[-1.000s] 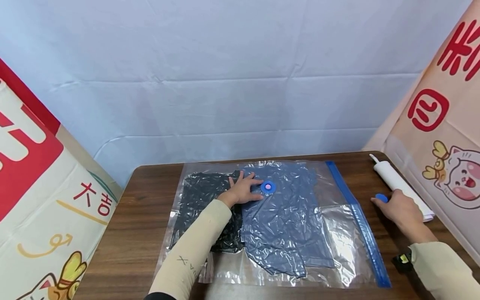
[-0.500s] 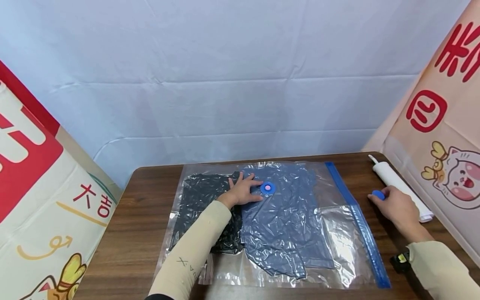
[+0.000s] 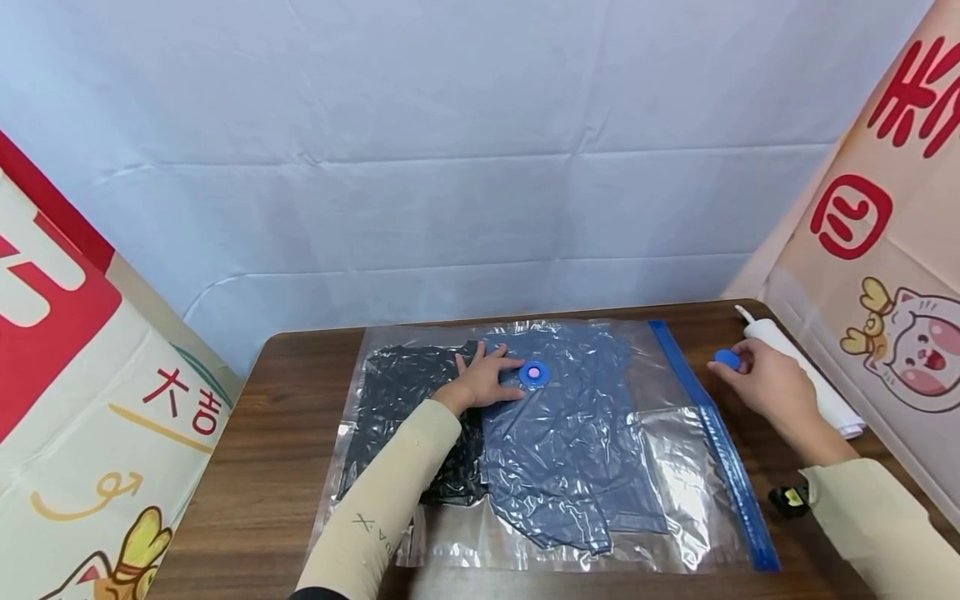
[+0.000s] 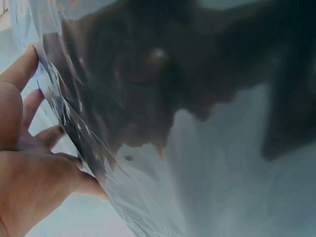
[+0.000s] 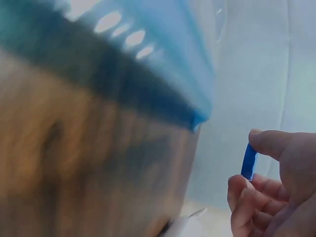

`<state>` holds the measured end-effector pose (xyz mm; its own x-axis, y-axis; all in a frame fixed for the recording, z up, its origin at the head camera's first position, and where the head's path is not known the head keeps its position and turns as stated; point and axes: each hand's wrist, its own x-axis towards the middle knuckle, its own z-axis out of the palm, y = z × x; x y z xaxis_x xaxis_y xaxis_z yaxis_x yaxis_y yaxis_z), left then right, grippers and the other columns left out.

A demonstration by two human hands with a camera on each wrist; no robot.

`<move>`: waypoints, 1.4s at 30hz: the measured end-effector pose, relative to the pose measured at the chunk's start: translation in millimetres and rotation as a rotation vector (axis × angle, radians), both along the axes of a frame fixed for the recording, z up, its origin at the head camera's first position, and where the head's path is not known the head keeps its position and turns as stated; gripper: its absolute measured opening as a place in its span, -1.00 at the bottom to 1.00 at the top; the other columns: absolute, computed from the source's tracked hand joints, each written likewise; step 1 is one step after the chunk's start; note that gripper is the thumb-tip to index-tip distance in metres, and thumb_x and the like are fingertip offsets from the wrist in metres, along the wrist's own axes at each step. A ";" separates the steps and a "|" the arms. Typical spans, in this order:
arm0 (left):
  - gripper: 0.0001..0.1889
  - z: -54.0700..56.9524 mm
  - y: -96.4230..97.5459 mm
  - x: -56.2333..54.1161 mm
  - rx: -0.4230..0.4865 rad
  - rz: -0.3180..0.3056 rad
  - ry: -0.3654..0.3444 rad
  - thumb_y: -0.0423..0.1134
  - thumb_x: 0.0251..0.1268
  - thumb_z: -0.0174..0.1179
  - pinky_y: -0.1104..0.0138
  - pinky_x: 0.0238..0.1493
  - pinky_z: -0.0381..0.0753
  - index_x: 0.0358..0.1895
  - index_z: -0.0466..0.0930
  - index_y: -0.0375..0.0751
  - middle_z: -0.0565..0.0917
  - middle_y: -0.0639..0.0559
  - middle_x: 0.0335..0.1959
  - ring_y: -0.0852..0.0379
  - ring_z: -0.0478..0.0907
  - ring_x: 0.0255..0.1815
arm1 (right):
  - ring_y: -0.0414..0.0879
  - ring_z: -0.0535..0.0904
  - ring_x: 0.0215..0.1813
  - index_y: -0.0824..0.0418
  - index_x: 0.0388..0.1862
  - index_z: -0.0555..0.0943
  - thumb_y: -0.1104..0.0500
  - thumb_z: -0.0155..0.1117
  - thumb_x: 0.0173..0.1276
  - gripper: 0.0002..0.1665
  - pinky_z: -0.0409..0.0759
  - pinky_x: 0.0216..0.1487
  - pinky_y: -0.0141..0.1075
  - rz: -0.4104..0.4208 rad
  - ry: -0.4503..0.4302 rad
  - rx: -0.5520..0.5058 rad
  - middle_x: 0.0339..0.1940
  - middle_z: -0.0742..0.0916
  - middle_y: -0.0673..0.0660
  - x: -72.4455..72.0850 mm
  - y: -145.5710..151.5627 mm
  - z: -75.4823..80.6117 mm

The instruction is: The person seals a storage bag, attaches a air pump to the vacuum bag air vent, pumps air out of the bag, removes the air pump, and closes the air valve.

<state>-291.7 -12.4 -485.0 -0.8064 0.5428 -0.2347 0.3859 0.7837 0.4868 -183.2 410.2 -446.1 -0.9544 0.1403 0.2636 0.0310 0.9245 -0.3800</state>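
Observation:
A clear vacuum storage bag (image 3: 678, 471) lies flat on the table, holding a black folded garment (image 3: 397, 392) and a blue one (image 3: 577, 450). My left hand (image 3: 480, 383) rests on it with fingers spread, thumb and index beside the round blue valve (image 3: 534, 374), which has a pink centre. In the left wrist view, the fingertips of that hand (image 4: 37, 143) touch the shiny film. Above the table to the right of the bag, my right hand (image 3: 776, 387) pinches a round blue valve cap (image 3: 727, 359). The right wrist view shows the cap (image 5: 249, 162) edge-on between thumb and fingers.
A white hand pump (image 3: 817, 379) lies along the table's right edge, behind my right hand. The bag's blue zip strip (image 3: 716, 433) runs down its right side. Wooden tabletop (image 3: 255, 442) shows on the left. Cloth backdrops stand behind and at both sides.
My right hand has lifted the blue cap and moved left with it, away from the white pump toward the bag. The left hand stays on the bag beside the valve.

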 end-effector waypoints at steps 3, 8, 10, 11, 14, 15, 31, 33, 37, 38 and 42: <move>-0.34 0.0 -0.5 0.1 0.006 0.001 0.001 0.16 0.40 0.27 -0.39 0.44 -0.47 0.52 0.36 0.21 -0.01 -0.04 0.67 -0.26 -0.38 0.66 | -0.01 0.47 -0.51 0.43 -0.09 0.54 -0.08 0.48 0.32 -0.41 0.34 -0.56 -0.24 0.022 0.002 -0.010 -0.45 0.61 0.18 -4.8 -13.2 7.0; -0.34 -1.5 -0.5 -0.7 0.012 0.002 -0.002 0.16 0.40 0.27 -0.40 0.44 -0.46 0.52 0.38 0.19 0.00 -0.05 0.67 -0.27 -0.37 0.66 | -0.04 0.44 -0.53 0.44 -0.09 0.56 -0.01 0.49 0.31 -0.46 0.34 -0.52 -0.22 0.079 0.027 -0.010 -0.48 0.60 0.15 -13.3 -32.8 14.2; -0.34 -1.7 -0.6 -0.5 0.008 0.002 -0.002 0.16 0.40 0.27 -0.40 0.44 -0.46 0.52 0.37 0.19 0.00 -0.05 0.67 -0.28 -0.37 0.66 | -0.06 0.43 -0.54 0.43 -0.10 0.57 0.01 0.49 0.32 -0.49 0.34 -0.51 -0.22 0.104 0.032 -0.010 -0.49 0.59 0.13 -16.8 -40.5 15.9; -0.34 -1.6 -0.8 -0.2 0.007 0.001 -0.002 0.16 0.40 0.26 -0.40 0.44 -0.46 0.52 0.37 0.20 0.00 -0.05 0.67 -0.28 -0.38 0.66 | -0.07 0.42 -0.56 0.43 -0.11 0.57 0.01 0.49 0.32 -0.50 0.33 -0.52 -0.22 0.115 0.031 -0.011 -0.50 0.59 0.12 -18.7 -44.4 16.6; -0.34 -1.6 -1.2 0.5 0.006 0.001 -0.003 0.15 0.41 0.27 -0.39 0.45 -0.46 0.53 0.36 0.20 0.00 -0.05 0.67 -0.27 -0.38 0.66 | -0.08 0.41 -0.57 0.40 -0.10 0.58 0.01 0.49 0.33 -0.51 0.34 -0.52 -0.22 0.144 0.008 -0.020 -0.48 0.59 0.10 -24.0 -56.7 18.8; -0.34 -1.5 -1.4 0.8 0.005 0.000 -0.003 0.15 0.41 0.26 -0.39 0.45 -0.46 0.53 0.36 0.20 0.00 -0.05 0.67 -0.27 -0.38 0.66 | -0.09 0.42 -0.56 0.39 -0.09 0.58 0.01 0.49 0.33 -0.51 0.34 -0.51 -0.22 0.152 -0.004 -0.032 -0.47 0.60 0.10 -25.5 -61.0 19.6; -0.34 -3.7 -1.3 0.6 0.008 0.000 -0.001 0.16 0.41 0.26 -0.38 0.45 -0.46 0.53 0.36 0.21 -0.01 -0.04 0.67 -0.26 -0.38 0.66 | -0.11 0.41 -0.54 0.35 0.01 0.59 0.03 0.47 0.35 -0.54 0.36 -0.47 -0.23 0.326 -0.124 -0.073 -0.48 0.59 0.05 -56.1 -129.3 13.8; -0.34 -4.7 -1.1 0.2 0.011 -0.001 -0.006 0.15 0.41 0.26 -0.38 0.45 -0.46 0.53 0.36 0.21 -0.01 -0.03 0.68 -0.26 -0.38 0.66 | -0.13 0.39 -0.57 0.34 0.01 0.60 0.05 0.49 0.33 -0.54 0.34 -0.48 -0.24 0.345 -0.126 -0.068 -0.52 0.58 0.04 -59.6 -137.5 10.3; -0.34 -5.7 -1.0 -0.7 0.011 -0.001 -0.001 0.16 0.40 0.27 -0.38 0.45 -0.47 0.52 0.36 0.22 -0.01 -0.03 0.67 -0.26 -0.39 0.66 | -0.13 0.39 -0.58 0.34 0.04 0.62 0.07 0.50 0.31 -0.53 0.33 -0.50 -0.25 0.366 -0.146 -0.078 -0.54 0.57 0.02 -65.1 -152.9 4.3; -0.34 -6.1 -0.8 -1.2 0.008 -0.001 0.002 0.17 0.40 0.26 -0.38 0.45 -0.47 0.52 0.36 0.22 -0.01 -0.03 0.67 -0.26 -0.39 0.66 | -0.13 0.40 -0.58 0.34 0.04 0.63 0.07 0.51 0.31 -0.53 0.33 -0.50 -0.25 0.370 -0.153 -0.082 -0.54 0.57 0.01 -66.9 -156.5 2.9; -0.34 -6.9 0.0 -2.8 -0.009 0.003 0.013 0.19 0.40 0.25 -0.39 0.45 -0.47 0.53 0.35 0.24 -0.01 -0.04 0.67 -0.27 -0.39 0.66 | -0.14 0.41 -0.56 0.34 0.05 0.66 0.09 0.52 0.30 -0.54 0.34 -0.49 -0.25 0.406 -0.167 -0.105 -0.54 0.57 0.00 -74.2 -169.6 -2.8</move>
<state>-294.5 -12.4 -491.9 -0.8109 0.5386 -0.2289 0.3901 0.7890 0.4746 -257.4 240.6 -449.0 -0.9658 -0.2367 0.1058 -0.2576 0.8311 -0.4928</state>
